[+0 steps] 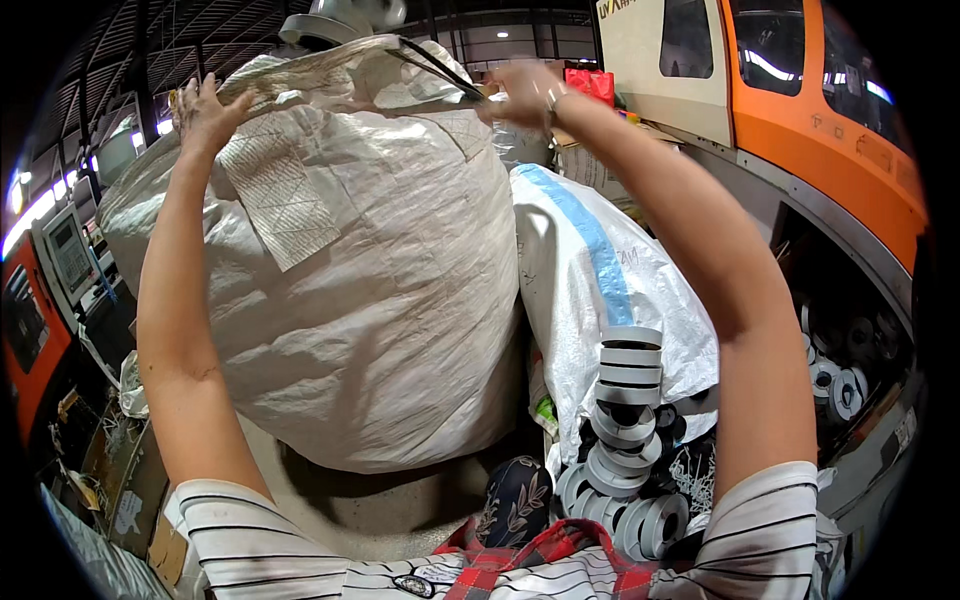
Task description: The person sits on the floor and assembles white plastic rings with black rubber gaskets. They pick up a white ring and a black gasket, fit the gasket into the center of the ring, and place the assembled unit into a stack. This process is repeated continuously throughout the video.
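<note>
A large, bulging white woven sack (370, 260) stands in front of me, its top edge folded and rumpled. My left hand (208, 115) rests at the sack's upper left edge, its fingers and thumb spread. On the other side, my right hand (525, 92) is raised at the upper right of the sack, slightly blurred. Its fingers close on the end of a black strap (440, 68) that runs across the sack's top edge. Grey plastic rings (345, 18) show above the sack's far rim; the sack's inside is hidden.
A second white sack with a blue stripe (590, 250) stands at the right. Stacked grey rings (630, 375) stand before it, with more rings (845, 390) farther right. An orange and cream machine (770, 110) borders the right; another machine (40, 310) stands left.
</note>
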A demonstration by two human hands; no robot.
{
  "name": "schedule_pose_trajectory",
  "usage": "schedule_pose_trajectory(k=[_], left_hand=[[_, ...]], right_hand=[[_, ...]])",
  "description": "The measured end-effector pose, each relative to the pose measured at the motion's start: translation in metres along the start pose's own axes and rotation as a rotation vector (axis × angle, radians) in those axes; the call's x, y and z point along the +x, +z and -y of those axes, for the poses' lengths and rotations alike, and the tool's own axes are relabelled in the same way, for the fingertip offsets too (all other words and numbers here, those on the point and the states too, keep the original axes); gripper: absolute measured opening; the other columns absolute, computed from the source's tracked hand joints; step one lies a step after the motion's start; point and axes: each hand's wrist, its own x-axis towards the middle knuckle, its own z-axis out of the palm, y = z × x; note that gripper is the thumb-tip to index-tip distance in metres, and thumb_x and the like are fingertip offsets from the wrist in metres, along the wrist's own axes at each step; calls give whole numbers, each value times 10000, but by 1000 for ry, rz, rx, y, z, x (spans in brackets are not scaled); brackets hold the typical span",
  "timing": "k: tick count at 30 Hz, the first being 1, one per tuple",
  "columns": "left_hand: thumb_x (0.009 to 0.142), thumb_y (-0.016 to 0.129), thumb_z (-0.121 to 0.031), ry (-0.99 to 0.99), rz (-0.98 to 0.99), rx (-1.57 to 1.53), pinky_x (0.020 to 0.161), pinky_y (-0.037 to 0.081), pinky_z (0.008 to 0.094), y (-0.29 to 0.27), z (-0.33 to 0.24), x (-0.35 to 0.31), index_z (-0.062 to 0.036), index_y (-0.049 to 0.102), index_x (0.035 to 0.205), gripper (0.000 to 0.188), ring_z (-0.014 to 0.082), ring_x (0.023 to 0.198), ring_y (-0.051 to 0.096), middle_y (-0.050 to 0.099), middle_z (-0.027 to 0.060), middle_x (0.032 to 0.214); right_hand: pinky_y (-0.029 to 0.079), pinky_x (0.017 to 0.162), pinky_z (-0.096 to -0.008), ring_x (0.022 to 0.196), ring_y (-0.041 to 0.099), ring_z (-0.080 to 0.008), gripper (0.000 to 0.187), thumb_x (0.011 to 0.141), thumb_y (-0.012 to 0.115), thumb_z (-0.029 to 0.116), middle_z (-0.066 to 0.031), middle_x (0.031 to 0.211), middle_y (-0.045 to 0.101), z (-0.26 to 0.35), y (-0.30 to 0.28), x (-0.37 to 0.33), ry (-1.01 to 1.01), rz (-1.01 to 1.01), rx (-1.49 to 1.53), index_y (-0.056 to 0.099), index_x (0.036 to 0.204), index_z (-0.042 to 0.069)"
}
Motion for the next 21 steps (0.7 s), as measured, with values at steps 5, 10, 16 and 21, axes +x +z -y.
schedule_pose_trajectory(k=[5,10,16,21], left_hand=[[662,719,-587,94,55,172,1137,115,494,-1,-7,0,-267,180,1472,1025,308,1421,56,68,112,1543],[579,797,-538,130,248,-191,1108,271,420,26,12,19,-259,31,1484,1218,362,1372,224,96,202,1514],[634,784,-483,-7,453,-3,1016,347,480,1,-23,3,-154,424,1338,856,350,1258,400,355,134,1404],[743,685,-325,88,265,-266,811,467,420,-7,-14,-17,-48,471,1042,460,382,915,600,636,188,968]], right_hand=[[505,762,-389,862,618,-359,437,685,652,406,-216,867,646,-23,47,-87,143,285,171,671,837,-3],[499,805,-391,900,614,-359,386,701,690,343,-231,939,636,-42,31,-157,265,473,174,676,887,5],[513,775,-357,841,644,-328,300,738,707,238,-204,892,658,-29,23,-235,213,303,396,682,920,1],[494,721,-258,782,637,-133,103,816,678,71,-56,835,684,102,-53,-250,19,236,1404,689,892,2]])
